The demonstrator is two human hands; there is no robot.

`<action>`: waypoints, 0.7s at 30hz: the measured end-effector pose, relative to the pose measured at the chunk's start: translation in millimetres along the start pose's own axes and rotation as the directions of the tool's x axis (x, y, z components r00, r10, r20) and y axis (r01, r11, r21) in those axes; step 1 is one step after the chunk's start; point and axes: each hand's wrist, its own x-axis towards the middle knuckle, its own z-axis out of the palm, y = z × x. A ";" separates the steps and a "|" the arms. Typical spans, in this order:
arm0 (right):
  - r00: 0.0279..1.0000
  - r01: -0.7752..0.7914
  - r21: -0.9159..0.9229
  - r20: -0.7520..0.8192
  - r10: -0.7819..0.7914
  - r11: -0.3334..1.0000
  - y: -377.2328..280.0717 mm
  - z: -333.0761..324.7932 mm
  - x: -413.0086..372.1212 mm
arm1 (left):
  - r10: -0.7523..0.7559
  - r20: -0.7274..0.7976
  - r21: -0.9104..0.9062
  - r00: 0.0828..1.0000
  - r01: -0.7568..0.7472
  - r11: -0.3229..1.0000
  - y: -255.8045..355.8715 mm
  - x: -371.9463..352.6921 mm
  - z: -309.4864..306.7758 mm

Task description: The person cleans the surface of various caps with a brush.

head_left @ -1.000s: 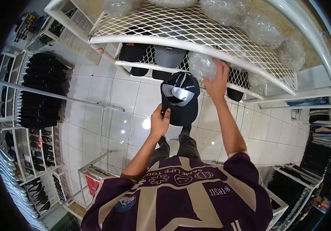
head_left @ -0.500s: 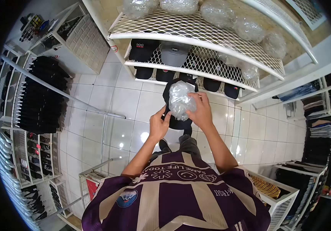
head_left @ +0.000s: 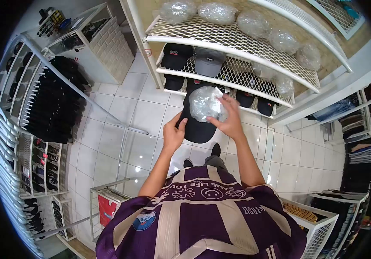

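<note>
My left hand (head_left: 174,133) is closed on the side edge of a black cap (head_left: 199,133), thumb near its brim. The brim points toward my body. Over the cap's crown lies a crumpled ball of clear plastic wrap (head_left: 205,103). My right hand (head_left: 229,117) grips the right side of this plastic between thumb and fingers, with its fingertips slightly blurred. Part of the crown is hidden beneath the plastic. Both hands are in front of the lower shelf, above the floor.
A white mesh shelf (head_left: 237,47) ahead carries several plastic-wrapped balls on top. Below them sit a grey cap (head_left: 210,61) and a black cap (head_left: 176,56). Black garments (head_left: 54,103) hang at left on a rack with a long metal rail (head_left: 86,97). A white-brick counter (head_left: 112,52) stands behind.
The black cap has turned so that its brim shows more fully toward me. My right hand has shifted slightly right and down on the plastic. The whole view has shifted a little.
</note>
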 end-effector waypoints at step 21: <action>0.903 -0.427 0.106 -0.005 0.430 0.898 28.2 -2.3 -11.7 | -0.019 0.197 -0.368 0.980 0.092 0.925 0.0 10.5 15.2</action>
